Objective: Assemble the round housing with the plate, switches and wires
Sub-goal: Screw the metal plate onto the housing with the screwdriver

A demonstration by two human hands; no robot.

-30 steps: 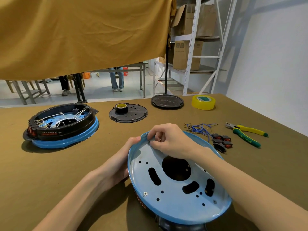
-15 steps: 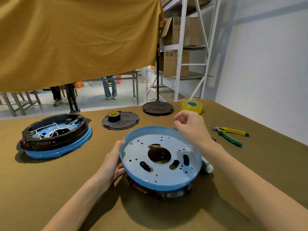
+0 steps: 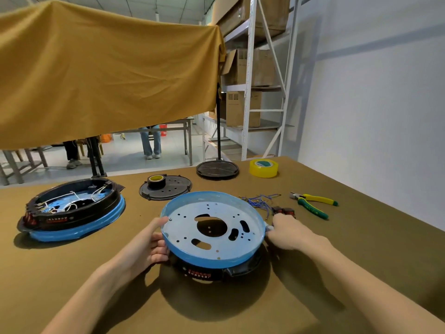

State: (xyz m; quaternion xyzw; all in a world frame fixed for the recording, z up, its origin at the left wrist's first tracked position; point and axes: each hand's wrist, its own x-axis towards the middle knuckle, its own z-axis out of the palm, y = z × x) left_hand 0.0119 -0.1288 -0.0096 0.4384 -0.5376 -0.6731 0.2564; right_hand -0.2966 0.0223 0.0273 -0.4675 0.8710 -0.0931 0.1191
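Observation:
A light-blue perforated plate (image 3: 183, 225) sits on top of a black round housing (image 3: 202, 271) in the middle of the table. My left hand (image 3: 149, 244) grips its left rim, thumb on top and fingers underneath. At the right rim, the fingers of my right hand (image 3: 289, 233) curl round a small white piece (image 3: 269, 228), most of it hidden. A bundle of blue wires (image 3: 258, 202) and dark switches with red tops (image 3: 284, 210) lie just beyond my right hand.
A second housing (image 3: 72, 210) with white wires inside sits at the left. A black perforated disc (image 3: 173, 189) carrying a tape roll (image 3: 156, 180), a black stand base (image 3: 217, 168) and yellow tape (image 3: 263, 168) lie further back. Yellow-green pliers (image 3: 313, 206) lie at the right.
The plate and housing were tipped up towards me and now lie nearly flat. My right hand left the far rim and came down to the right rim. My left hand stays on the left rim.

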